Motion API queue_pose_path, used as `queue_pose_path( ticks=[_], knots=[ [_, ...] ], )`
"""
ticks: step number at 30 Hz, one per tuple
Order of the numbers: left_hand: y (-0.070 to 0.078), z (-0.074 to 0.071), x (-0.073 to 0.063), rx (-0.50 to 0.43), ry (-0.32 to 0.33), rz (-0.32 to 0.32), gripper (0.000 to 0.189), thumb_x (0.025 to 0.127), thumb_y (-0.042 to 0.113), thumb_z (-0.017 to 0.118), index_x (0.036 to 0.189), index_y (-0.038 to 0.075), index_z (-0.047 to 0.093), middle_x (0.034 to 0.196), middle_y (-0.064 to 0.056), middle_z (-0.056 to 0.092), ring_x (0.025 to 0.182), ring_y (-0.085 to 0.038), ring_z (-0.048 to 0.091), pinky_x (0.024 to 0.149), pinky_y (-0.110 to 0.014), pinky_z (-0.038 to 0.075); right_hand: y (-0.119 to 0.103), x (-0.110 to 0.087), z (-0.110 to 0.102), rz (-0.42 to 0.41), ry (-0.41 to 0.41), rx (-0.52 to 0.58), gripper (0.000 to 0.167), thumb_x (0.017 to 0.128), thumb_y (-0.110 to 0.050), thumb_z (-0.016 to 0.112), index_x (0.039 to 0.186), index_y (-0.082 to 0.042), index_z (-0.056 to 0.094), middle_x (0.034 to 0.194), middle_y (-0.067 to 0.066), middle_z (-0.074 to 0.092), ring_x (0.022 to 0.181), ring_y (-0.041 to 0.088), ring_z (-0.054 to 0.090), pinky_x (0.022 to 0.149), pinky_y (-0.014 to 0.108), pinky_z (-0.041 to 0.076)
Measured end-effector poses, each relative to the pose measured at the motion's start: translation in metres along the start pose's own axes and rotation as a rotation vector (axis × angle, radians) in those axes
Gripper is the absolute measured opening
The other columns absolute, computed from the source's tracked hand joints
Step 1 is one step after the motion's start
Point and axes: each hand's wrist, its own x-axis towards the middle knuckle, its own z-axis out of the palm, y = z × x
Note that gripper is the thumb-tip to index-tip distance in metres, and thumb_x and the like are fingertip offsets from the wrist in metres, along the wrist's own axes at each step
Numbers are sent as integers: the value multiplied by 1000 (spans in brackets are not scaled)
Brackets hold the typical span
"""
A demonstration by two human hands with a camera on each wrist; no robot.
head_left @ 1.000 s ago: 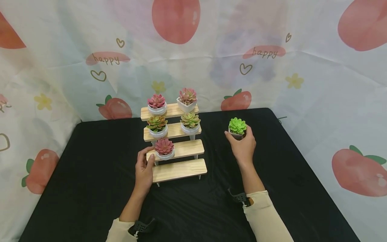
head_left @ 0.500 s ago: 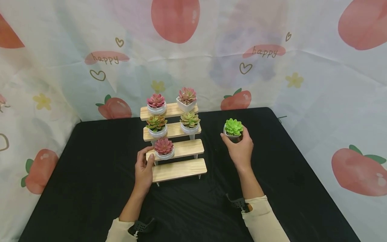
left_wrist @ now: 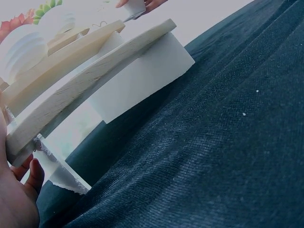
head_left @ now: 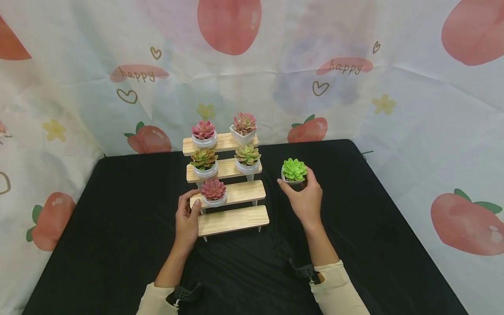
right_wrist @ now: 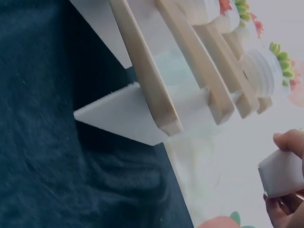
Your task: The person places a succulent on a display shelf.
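In the head view a wooden tiered display stand (head_left: pixel 233 221) with white supports stands left of centre. My left hand (head_left: pixel 186 223) grips its left end beside the third tier; in the left wrist view its fingers (left_wrist: pixel 33 178) curl at a plank's end. My right hand (head_left: pixel 307 199) holds a potted bright green succulent (head_left: pixel 294 169) between thumb and fingers, to the right of the stand and apart from it. Its small white pot (right_wrist: pixel 282 175) shows in the right wrist view. A pink potted succulent (head_left: pixel 214 191) sits on the third tier, close to my left hand.
On the top tier are a pink succulent (head_left: pixel 203 132) and a pink one in a heart-like pot (head_left: pixel 243 127). The second tier bears an orange-green succulent (head_left: pixel 204 161) and a pale green one (head_left: pixel 247 156). Black cloth (head_left: pixel 378 245) covers the table; a fruit-print curtain (head_left: pixel 275 100) hangs behind.
My right hand has moved left and slightly nearer to me with the green succulent, closing on the stand. My left hand and the stand have stayed in place.
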Motion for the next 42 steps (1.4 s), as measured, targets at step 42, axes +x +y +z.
queue_pose_path(
  ticks=[42],
  knots=[
    [3, 0, -2, 5, 4, -1, 30, 108, -1, 47, 136, -6, 53, 133, -19, 47, 129, -16, 39, 95, -26, 33, -22, -22, 27, -56, -227, 4, 71, 78, -17, 94, 136, 3, 58, 126, 16, 63, 116, 26, 62, 96, 48, 51]
  ],
)
